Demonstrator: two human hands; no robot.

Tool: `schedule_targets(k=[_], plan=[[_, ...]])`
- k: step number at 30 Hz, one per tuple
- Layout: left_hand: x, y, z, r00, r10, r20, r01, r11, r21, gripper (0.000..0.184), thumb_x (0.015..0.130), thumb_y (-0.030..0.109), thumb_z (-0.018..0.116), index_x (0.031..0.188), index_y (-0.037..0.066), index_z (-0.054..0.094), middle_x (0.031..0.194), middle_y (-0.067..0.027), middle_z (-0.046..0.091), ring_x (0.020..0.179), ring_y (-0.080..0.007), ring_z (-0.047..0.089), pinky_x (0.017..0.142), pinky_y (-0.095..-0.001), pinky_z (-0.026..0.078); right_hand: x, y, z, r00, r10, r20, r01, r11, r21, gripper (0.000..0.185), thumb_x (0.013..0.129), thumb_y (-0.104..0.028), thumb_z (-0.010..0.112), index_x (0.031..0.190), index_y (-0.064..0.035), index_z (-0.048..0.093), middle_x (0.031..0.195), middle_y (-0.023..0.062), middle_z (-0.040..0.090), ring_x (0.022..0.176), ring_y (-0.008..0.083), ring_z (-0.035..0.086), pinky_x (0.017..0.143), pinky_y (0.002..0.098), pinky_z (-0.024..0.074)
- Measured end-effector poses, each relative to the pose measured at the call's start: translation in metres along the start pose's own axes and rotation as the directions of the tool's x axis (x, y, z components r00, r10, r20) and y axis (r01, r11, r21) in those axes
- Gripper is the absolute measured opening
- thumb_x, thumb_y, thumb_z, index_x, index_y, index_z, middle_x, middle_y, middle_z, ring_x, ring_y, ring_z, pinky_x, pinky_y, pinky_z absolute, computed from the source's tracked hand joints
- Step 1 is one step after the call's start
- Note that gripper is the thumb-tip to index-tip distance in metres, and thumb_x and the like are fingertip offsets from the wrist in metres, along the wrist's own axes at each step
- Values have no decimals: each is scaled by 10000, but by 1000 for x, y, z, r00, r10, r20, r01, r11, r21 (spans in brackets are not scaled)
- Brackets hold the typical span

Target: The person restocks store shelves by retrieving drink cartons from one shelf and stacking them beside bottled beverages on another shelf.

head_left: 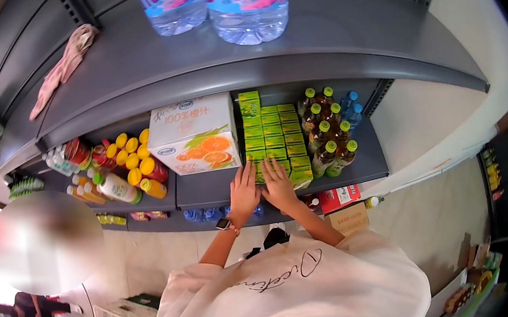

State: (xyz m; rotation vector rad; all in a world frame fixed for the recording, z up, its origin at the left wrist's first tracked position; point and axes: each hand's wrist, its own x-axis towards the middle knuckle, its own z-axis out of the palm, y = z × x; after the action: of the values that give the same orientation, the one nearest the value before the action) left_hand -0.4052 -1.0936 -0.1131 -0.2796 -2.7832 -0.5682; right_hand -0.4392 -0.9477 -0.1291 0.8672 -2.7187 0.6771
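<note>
two bare hands rest at the near end of one block of green boxes, which sits on the dark shelf. the boxes stand in three columns running from near to far; too many are hidden under the fingers to count them all. the left hand touches the near end of the left column, and the right hand lies just beside it, across the near boxes. the grip of each is released, its fingers straight and spread along the boxes, none curled round one. one watch is on the left wrist.

to the left of the block stands one white juice carton with oranges printed on it. farther left are at least eight yellow-lidded bottles and one white bottle with a green cap. to the right are eight dark bottles with green caps, and at their far right at least two blue-capped bottles. on the upper shelf stand two big water bottles; one pink cloth lies at its left.
</note>
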Motion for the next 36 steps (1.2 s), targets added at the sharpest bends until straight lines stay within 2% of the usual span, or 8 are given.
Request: schedule_targets(k=[9, 12, 16, 20, 24, 28, 30, 36], plan=[[-7, -24, 21, 994, 25, 103, -10, 990, -143, 588, 733, 35, 597, 1292, 31, 415, 1453, -148, 315, 1319, -322, 325, 1014, -457, 326, -23, -27, 28, 987, 162, -17, -161, 960, -230, 858, 703, -234, 729, 1425, -75, 295, 1497, 155, 212, 1382, 396, 153, 1095, 587, 149], [-11, -48, 31, 992, 118, 54, -100, 962, -255, 529, 721, 59, 631, 1219, 24, 455, 1316, -149, 466, 1184, -340, 460, 978, -429, 372, -22, -29, 43, 989, 111, -99, -134, 953, -271, 577, 727, -101, 662, 1263, -54, 453, 1387, 187, 361, 1270, 395, 353, 1069, 519, 263], [-15, -53, 27, 968, 251, -24, -243, 905, -349, 424, 699, 112, 690, 1091, 46, 543, 1108, -132, 549, 1023, -350, 533, 891, -431, 430, -32, -45, 24, 951, 217, -221, -234, 971, -55, 469, 645, -59, 647, 1101, -51, 538, 1017, 122, 549, 976, 346, 495, 853, 405, 422], [-24, -54, 21, 866, 495, -61, -475, 780, -407, 408, 665, 218, 746, 1037, 117, 610, 1056, -96, 567, 1019, -299, 522, 862, -437, 398, -72, -82, 8, 835, 417, -360, -439, 898, 20, 460, 590, -108, 701, 1027, -68, 560, 941, 146, 577, 922, 360, 529, 798, 446, 418], [-79, -63, 12, 854, 518, 47, -406, 721, -562, 487, 603, 176, 799, 1066, 146, 649, 1024, -46, 577, 944, -271, 544, 820, -396, 419, -118, -131, 17, 772, 541, -335, -506, 841, 192, 451, 618, -91, 699, 1040, -62, 542, 926, 148, 578, 892, 346, 566, 793, 420, 467], [-124, -41, -18, 704, 664, 252, -337, 625, -705, 492, 632, 198, 788, 1099, 148, 643, 1020, -52, 578, 943, -276, 542, 820, -389, 416, -183, -201, -11, 670, 694, -264, -653, 720, 235, 397, 671, -167, 738, 1012, -82, 554, 884, 109, 607, 842, 294, 616, 729, 369, 502], [-121, -19, -30, 441, 866, 234, -425, 432, -796, 470, 667, 202, 767, 1115, 146, 636, 1019, -57, 580, 954, -279, 542, 834, -382, 415, -209, -235, -32, 613, 698, -370, -673, 707, 220, 414, 650, -198, 771, 989, -82, 562, 832, 94, 612, 770, 286, 626, 691, 359, 509], [-101, 47, -53, 293, 947, 134, -341, 234, -910, 551, 702, 158, 749, 1209, 69, 553, 1089, -140, 609, 1013, -318, 571, 880, -408, 442, -235, -266, -61, 393, 753, -528, -787, 572, 230, 422, 639, -243, 803, 959, -67, 591, 844, 95, 627, 773, 294, 625, 658, 356, 510]])
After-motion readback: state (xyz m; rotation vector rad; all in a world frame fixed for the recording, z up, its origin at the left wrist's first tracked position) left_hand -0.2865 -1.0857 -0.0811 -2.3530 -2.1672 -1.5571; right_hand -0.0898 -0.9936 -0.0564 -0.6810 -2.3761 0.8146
